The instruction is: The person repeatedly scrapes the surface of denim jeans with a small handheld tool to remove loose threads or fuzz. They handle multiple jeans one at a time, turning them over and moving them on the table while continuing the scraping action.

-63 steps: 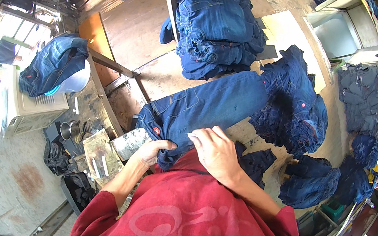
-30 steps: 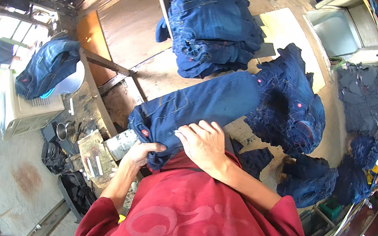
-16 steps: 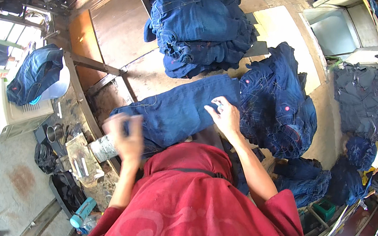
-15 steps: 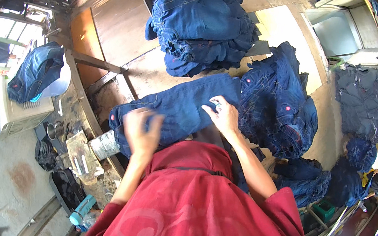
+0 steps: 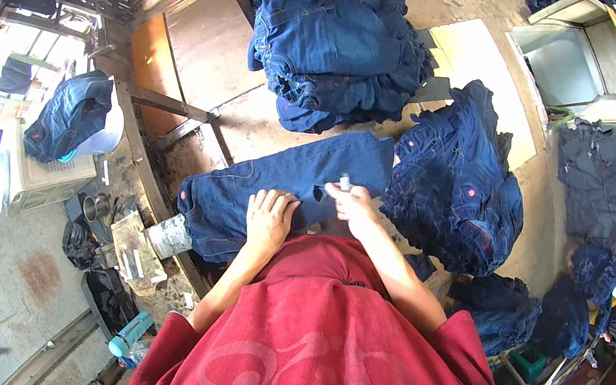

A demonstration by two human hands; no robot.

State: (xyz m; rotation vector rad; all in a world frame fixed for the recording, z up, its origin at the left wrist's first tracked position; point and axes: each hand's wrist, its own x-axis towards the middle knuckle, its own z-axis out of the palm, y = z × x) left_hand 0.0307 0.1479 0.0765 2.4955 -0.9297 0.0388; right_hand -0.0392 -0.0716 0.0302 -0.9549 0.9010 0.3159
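- A dark garment [image 5: 68, 117] hangs draped over a white box [image 5: 40, 172] at the far left, beside the wooden table [image 5: 198, 72].
- A metal cup [image 5: 95, 206] and a pale block [image 5: 131, 246] sit on the floor below that; a teal bottle [image 5: 130, 332] lies lower down.
- The jeans [image 5: 277, 188] lie flat across the table's near edge, waistband to the left, right in front of the person.
- The left hand [image 5: 270, 219] rests palm down on the jeans, fingers spread open, gripping nothing.
- The right hand [image 5: 351, 199] is closed around a small white marker [image 5: 344, 182], its tip against the denim near the jeans' middle.
- A tall stack [image 5: 335, 37] of folded jeans sits at the table's far side.
- A heap [image 5: 457, 183] of jeans lies just right of the spread pair, touching its leg end.
- More denim piles [image 5: 603, 189] lie at the far right.
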